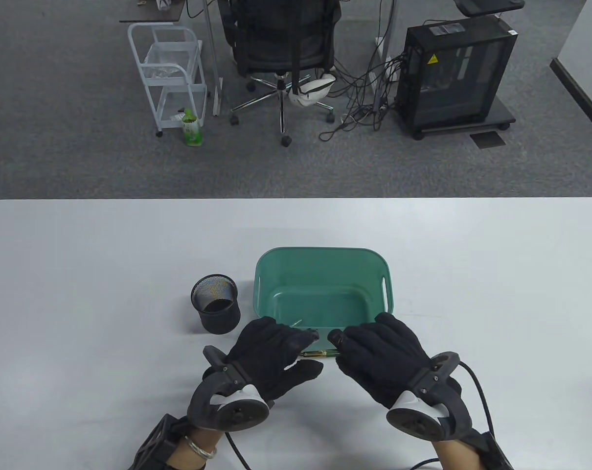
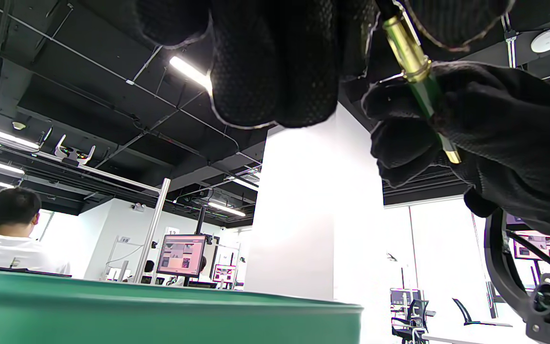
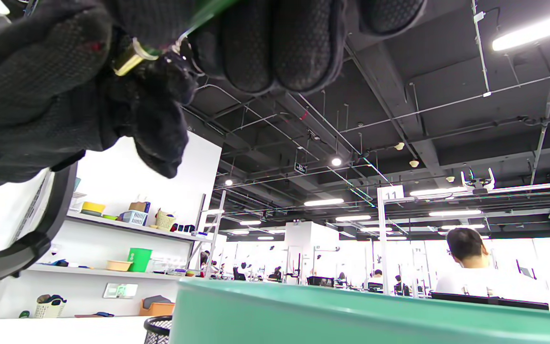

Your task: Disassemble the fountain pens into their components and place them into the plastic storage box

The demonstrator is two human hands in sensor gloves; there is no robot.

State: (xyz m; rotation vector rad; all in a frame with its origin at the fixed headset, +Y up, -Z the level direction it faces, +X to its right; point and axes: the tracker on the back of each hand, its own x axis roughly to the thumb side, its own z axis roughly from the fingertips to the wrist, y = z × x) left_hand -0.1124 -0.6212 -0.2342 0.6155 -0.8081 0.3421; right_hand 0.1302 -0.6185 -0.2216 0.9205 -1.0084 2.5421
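A green and gold fountain pen (image 1: 319, 353) lies level between both gloved hands, just in front of the green plastic storage box (image 1: 320, 262). My left hand (image 1: 300, 348) grips its left end and my right hand (image 1: 341, 348) grips its right end. In the left wrist view the pen (image 2: 411, 62) shows a gold band and green body running into the right hand's fingers (image 2: 399, 138). In the right wrist view the pen (image 3: 134, 56) shows only a gold ring and a bit of green. A thin pale piece (image 1: 296, 322) lies inside the box near its front wall.
A black mesh pen cup (image 1: 216, 304) stands left of the box. The box's green rim (image 2: 160, 310) fills the bottom of both wrist views (image 3: 375, 310). Beyond the table's far edge are an office chair (image 1: 281, 44), a white cart (image 1: 171, 73) and a computer tower (image 1: 455, 73).
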